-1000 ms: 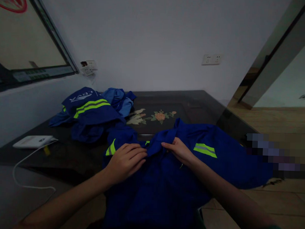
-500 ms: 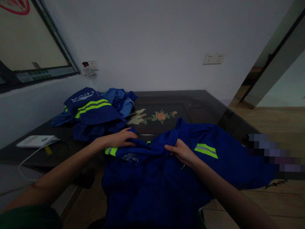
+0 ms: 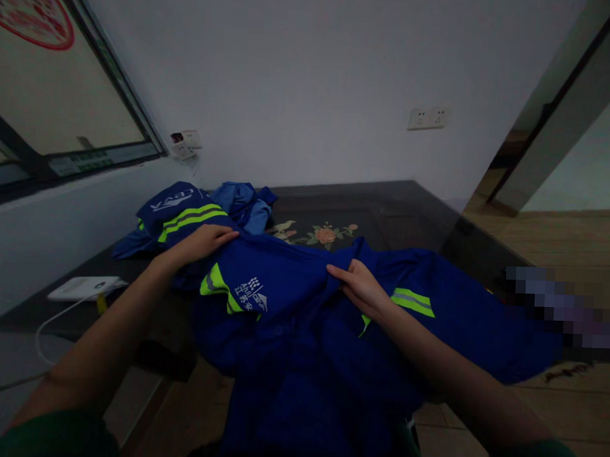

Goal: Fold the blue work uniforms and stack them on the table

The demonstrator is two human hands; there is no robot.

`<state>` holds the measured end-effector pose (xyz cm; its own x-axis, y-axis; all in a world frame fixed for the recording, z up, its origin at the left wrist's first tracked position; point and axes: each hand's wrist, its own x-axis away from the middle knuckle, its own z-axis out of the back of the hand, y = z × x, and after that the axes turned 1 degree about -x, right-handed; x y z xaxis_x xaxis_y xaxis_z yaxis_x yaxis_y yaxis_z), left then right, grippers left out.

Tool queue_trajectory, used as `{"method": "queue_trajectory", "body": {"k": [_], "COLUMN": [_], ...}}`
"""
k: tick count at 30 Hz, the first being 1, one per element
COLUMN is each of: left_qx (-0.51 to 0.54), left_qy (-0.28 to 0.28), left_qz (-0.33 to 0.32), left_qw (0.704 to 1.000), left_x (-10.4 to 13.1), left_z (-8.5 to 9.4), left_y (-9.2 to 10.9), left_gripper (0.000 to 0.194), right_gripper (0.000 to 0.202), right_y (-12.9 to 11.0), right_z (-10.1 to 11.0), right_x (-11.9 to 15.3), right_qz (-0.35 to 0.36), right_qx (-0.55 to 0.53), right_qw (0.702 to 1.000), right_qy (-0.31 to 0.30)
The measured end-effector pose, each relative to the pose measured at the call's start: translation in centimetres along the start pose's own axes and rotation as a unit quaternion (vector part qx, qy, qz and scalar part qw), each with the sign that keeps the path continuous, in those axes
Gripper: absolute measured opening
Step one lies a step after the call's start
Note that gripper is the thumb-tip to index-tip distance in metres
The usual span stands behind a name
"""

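Observation:
A dark blue work jacket (image 3: 301, 335) with yellow-green reflective strips and a white printed logo lies over the near edge of the dark table and hangs down in front. My left hand (image 3: 207, 242) pinches the jacket's upper edge near the left shoulder, the cloth drawn taut from there. At the collar, my right hand (image 3: 360, 284) grips the fabric between thumb and fingers. One sleeve stretches away to the right across the table's edge. The jacket's lower part runs out of view at the bottom.
Beyond my left hand, a heap of blue clothes (image 3: 185, 208) rests on the table (image 3: 400, 212), which bears a flower pattern. A white device (image 3: 85, 287) with a cable lies at the left. Wall sockets (image 3: 427, 118) are above, and a blurred patch covers something at right.
My left hand has moved up and left with the jacket's edge, spreading the shoulder so the logo shows flatter. The right hand stays at the collar, slightly raised.

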<state>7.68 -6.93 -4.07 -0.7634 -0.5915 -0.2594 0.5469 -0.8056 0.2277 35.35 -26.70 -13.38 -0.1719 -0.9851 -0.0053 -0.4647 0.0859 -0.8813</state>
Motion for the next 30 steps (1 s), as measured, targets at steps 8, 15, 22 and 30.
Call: {"method": "queue_trajectory", "body": {"k": [8,15,22,30], "left_qx": [0.042,0.054,0.056,0.074], "left_qy": [-0.093,-0.050,0.027,0.065], "left_qz": [-0.187,-0.172,-0.152,-0.089], "left_qw": [0.977,0.982,0.986,0.991], "left_x": [-3.2,-4.2,-3.5,-3.1], "left_z": [-5.0,-6.2,-3.6,-1.6], "left_y": [7.0,7.8,8.2,8.7], "left_gripper": [0.034,0.023,0.035,0.033], "right_gripper": [0.037,0.038,0.018,0.016], "right_y": [0.4,-3.2,-9.0,-9.5], "right_z": [-0.7,2.8,13.1,12.8], "right_x": [-1.0,-0.5,-3.3,-5.3], "right_qz": [0.000,0.037,0.158,0.082], "right_qx": [0.014,0.235,0.576,0.599], "right_qw": [1.000,0.969,0.796,0.789], "right_qy": [-0.015,-0.072,0.097,-0.104]}}
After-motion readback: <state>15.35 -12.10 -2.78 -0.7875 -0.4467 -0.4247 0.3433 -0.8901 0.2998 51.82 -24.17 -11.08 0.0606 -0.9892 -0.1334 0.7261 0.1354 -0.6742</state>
